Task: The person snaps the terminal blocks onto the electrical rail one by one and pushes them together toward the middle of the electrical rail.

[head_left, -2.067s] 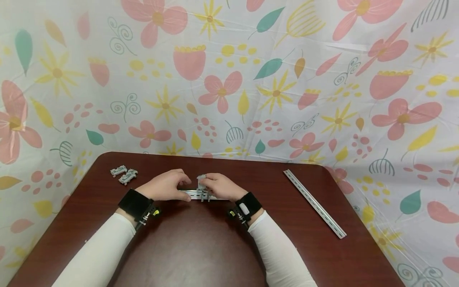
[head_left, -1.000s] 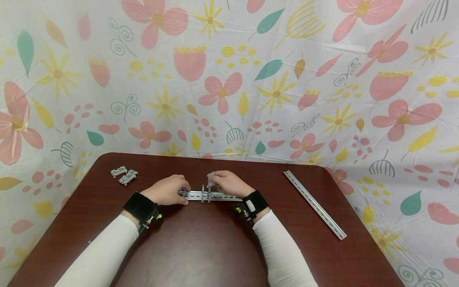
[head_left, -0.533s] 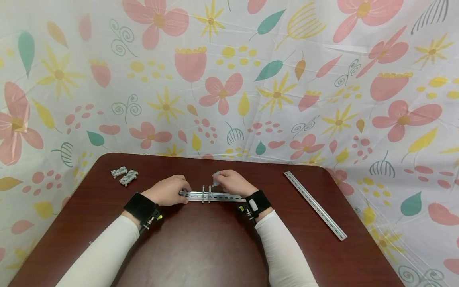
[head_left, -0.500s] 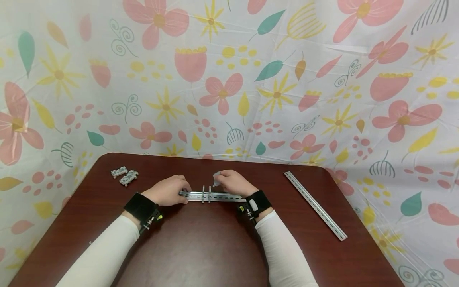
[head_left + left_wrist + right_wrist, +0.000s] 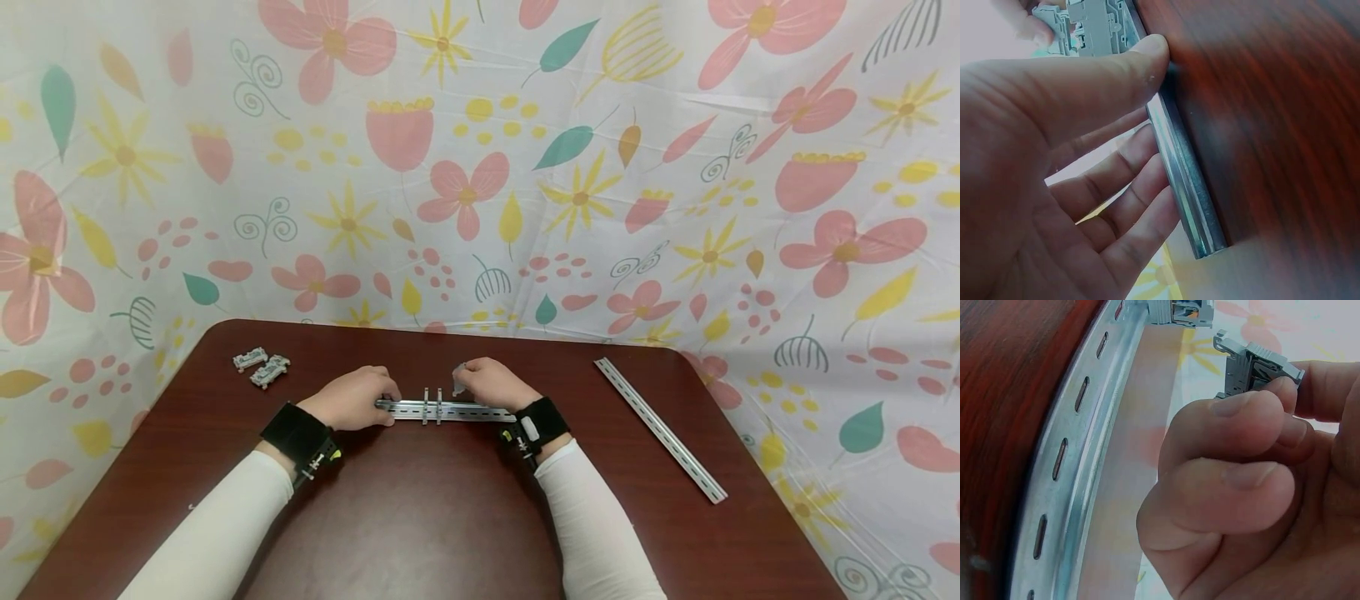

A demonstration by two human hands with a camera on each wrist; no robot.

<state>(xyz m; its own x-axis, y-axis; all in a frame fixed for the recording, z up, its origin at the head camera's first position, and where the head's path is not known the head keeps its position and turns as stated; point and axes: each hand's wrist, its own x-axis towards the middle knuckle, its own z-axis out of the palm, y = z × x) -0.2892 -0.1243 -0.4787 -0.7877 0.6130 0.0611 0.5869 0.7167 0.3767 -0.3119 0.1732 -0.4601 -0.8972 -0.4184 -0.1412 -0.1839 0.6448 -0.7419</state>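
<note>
A slotted metal DIN rail [image 5: 480, 412] lies crosswise at mid-table, with two narrow grey terminal blocks [image 5: 432, 408] standing upright side by side on it. My left hand [image 5: 351, 402] grips the rail near its left end; in the left wrist view the thumb lies on one side of the rail [image 5: 1182, 169] and the fingers on the other. My right hand [image 5: 497, 387] pinches another grey terminal block [image 5: 1241, 369] between thumb and fingertips, held tilted just behind the rail. That block is apart from the pair, to their right, and partly covered by fingers.
Two more terminal blocks [image 5: 268, 372] lie flat at the table's back left. A second, longer DIN rail [image 5: 660, 429] lies slantwise on the right. The brown table [image 5: 405, 517] ends at a flowered curtain [image 5: 480, 167] behind.
My right hand has drawn the terminal block away to the right from beside the mounted pair. My left fingers have closed onto the rail's left end, which they then keep holding.
</note>
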